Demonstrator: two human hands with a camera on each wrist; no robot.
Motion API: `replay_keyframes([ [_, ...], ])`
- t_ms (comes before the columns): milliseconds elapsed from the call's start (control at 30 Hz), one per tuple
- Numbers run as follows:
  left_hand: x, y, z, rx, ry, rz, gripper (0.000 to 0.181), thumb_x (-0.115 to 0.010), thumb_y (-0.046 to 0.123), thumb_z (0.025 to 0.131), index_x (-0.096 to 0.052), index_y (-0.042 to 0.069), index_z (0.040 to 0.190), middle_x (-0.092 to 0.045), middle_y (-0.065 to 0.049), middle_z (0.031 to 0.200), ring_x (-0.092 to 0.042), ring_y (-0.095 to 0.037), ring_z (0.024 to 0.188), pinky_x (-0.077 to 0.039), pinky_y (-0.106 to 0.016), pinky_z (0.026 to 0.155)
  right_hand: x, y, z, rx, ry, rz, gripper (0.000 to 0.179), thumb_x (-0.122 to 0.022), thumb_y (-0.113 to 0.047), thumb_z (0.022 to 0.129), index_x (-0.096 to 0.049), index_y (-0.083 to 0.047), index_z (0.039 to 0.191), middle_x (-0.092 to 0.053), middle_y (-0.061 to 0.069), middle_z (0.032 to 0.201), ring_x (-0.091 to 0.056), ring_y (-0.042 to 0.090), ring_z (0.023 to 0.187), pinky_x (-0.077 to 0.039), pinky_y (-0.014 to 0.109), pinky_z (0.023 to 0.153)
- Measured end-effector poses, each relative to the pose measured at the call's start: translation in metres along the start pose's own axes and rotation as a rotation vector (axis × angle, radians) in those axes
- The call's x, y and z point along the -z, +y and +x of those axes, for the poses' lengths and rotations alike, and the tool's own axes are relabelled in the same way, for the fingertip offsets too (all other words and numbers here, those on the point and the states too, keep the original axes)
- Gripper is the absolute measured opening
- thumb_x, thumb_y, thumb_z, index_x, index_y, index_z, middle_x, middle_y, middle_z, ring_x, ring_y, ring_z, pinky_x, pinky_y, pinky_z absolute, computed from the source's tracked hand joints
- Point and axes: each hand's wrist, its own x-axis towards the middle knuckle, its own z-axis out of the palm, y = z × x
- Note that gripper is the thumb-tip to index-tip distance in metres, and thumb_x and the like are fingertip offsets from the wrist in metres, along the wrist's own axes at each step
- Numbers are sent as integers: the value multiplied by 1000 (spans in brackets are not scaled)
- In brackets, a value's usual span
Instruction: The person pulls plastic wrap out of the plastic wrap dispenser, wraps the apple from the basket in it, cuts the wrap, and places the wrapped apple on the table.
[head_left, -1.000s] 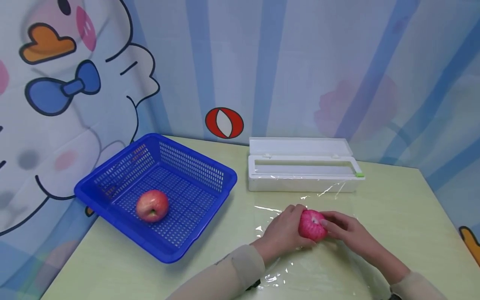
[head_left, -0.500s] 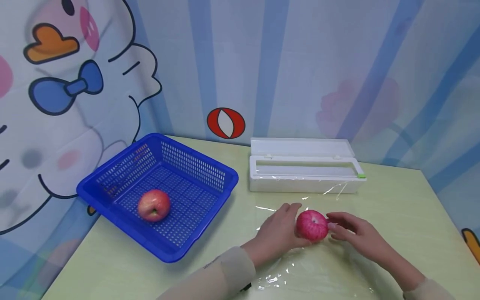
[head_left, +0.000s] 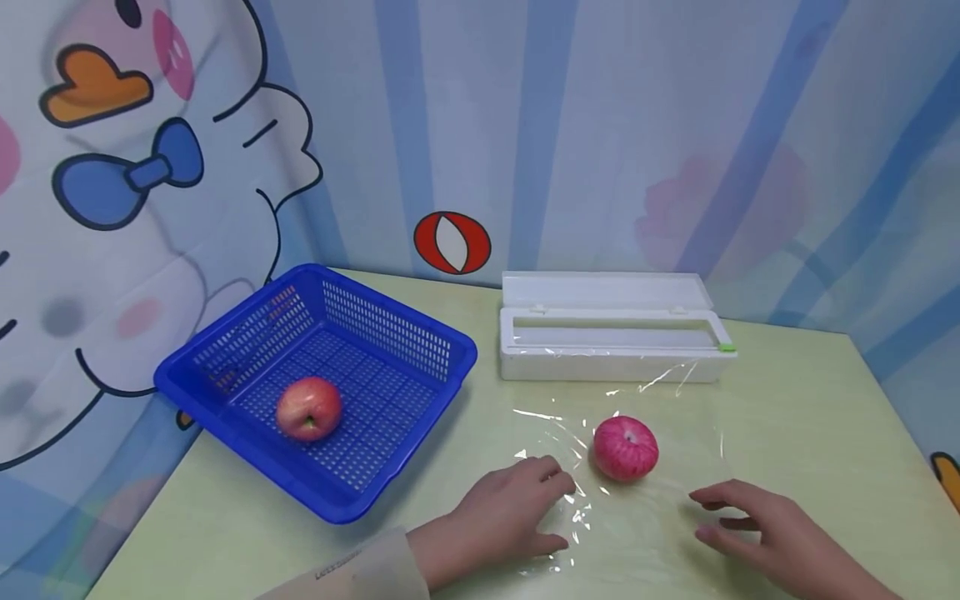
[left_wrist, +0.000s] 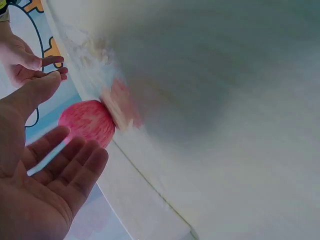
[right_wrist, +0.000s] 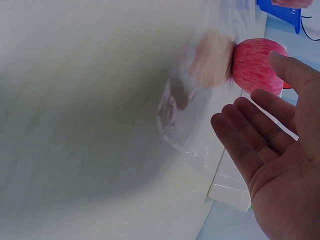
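Small letters on the left sleeve (head_left: 375, 573), bottom middle, are too blurry to read. The left hand (head_left: 498, 512) and, lower right, the right hand (head_left: 780, 533) are loosely wide, holding nothing. Just past them, a pink apple (head_left: 626, 448) sits on clear wrap (head_left: 637, 525), maybe weighing it down. At left, a blue basket (head_left: 251, 465) likely stops a red apple (head_left: 309, 408) rolling. Behind is a white box (head_left: 618, 367).

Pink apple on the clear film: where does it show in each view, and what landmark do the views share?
Head: the pink apple is right of centre, in the lower half.
Left wrist: the pink apple is left of centre, near mid-height, partly hidden by the left hand.
Right wrist: the pink apple is upper right, partly hidden by the right hand.
Shared landmark: the white box.
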Motion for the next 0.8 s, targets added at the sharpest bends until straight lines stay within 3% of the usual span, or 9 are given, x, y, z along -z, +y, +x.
replay_keyframes([
  [67,-2,-1,-7,-53,-16,53,44,-89,43,87,-71,26,123,-64,10,114,-61,-4,101,-51,-17,74,-2,3,-5,-41,-30,-37,47,-80,-38,96,-70,-10,132,-71,7,128,-71,29,111,-64,38,84],
  [167,-7,-3,-16,-160,-22,146,33,-87,43,87,-73,29,114,-64,13,108,-60,-2,95,-46,-14,72,-8,9,-12,-37,-47,-127,48,-81,-42,94,-71,-13,131,-72,3,126,-70,23,106,-63,39,83],
  [333,-17,-8,-26,-327,19,285,21,-87,43,84,-73,34,97,-61,17,93,-55,-2,84,-38,-14,62,-18,24,-24,-41,-100,-214,45,-78,-50,95,-73,-22,130,-71,-4,126,-65,11,107,-61,33,85],
  [467,-21,-10,-30,-365,35,338,16,-87,40,83,-73,36,91,-63,19,92,-57,-2,85,-38,-15,61,-22,42,-34,83,-105,-287,39,-78,-51,95,-74,-25,125,-71,-4,124,-62,2,109,-58,26,85],
  [567,-23,-11,-31,-376,61,375,12,-85,36,83,-74,36,87,-65,20,93,-58,-2,85,-38,-15,59,-27,52,-39,204,-57,-369,39,-81,-54,92,-75,-26,118,-71,-3,122,-63,4,109,-59,26,85],
  [667,-24,-10,-33,-400,107,430,11,-83,31,84,-74,36,81,-66,20,88,-59,-2,80,-37,-16,56,-34,56,-42,262,-5,-400,36,-79,-58,90,-76,-30,112,-71,-6,122,-65,4,105,-60,25,82],
  [800,-24,-9,-37,-466,174,534,18,-81,26,84,-70,37,74,-63,20,79,-59,0,74,-41,-15,57,-41,59,-45,411,67,-470,30,-80,-54,91,-76,-30,109,-72,-3,121,-65,4,101,-60,22,76],
])
